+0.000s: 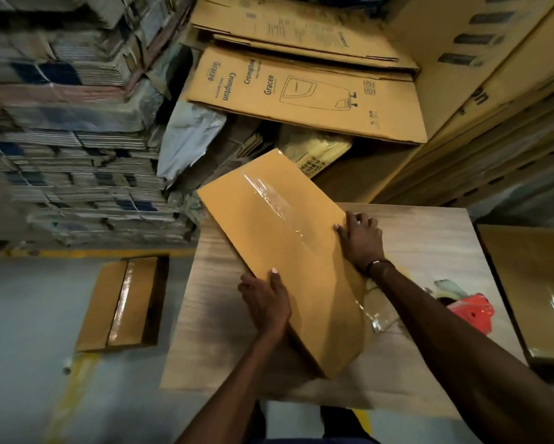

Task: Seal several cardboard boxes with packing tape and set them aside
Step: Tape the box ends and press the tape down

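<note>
Cardboard box (glossy taped seam) | left hand, right hand: each grip clasps an edge

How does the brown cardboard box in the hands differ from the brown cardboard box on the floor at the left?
The brown cardboard box in the hands is tilted over the wooden table, gripped by the left hand and right hand; the brown cardboard box on the floor lies flat, untouched. Both carry clear tape along the top seam.
</note>
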{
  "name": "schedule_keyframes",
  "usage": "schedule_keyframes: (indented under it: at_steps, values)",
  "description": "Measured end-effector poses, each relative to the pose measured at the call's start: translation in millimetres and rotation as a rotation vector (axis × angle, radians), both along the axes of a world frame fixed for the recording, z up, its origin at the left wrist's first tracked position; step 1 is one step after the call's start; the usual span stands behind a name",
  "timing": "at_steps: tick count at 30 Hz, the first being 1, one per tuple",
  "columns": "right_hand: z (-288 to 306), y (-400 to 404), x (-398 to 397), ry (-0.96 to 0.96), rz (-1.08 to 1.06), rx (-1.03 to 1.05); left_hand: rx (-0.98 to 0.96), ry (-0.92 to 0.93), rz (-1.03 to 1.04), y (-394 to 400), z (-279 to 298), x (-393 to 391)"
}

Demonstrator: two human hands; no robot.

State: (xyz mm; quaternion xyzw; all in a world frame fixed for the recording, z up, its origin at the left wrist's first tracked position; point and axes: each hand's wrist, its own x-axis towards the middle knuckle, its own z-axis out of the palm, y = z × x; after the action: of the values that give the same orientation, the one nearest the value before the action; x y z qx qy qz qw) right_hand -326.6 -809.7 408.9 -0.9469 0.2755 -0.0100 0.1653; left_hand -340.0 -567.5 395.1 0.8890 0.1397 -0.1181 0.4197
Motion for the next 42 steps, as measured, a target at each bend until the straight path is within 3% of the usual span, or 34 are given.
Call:
schedule_keyframes:
  at_steps: [4,9,15,20,31,37,42]
  values:
    - [-2.4,61.9,-9.9,-0.075,-0.075,-0.032,0.191,-0.201,-0.077,43.4,9.2,36.3]
    - [-2.4,152.9,-39.9,-0.040,0.072,0.061,0.257,-0.408,-0.464,78.7,26.7,176.8]
    - [-2.2,198.2,-57.5,0.044,0.145,-0.028,0.517,-0.163,-0.893,85.0,39.7,282.0]
    - [-5.3,181.0,-58.4,0.121,0.258,-0.061,0.546,-0.180,-0.927,98.0,40.9,271.3]
    - [13.8,74.4,-56.8,0.229,0.600,-0.155,0.736,-0.266,-0.706,137.3,39.7,174.0]
    - [21.8,13.2,-75.9,0.240,0.543,-0.083,0.736,-0.127,-0.662,106.2,39.5,98.9]
    - [8.2,17.0,-97.4,0.151,0.339,-0.024,0.676,-0.123,-0.688,92.1,48.1,73.8]
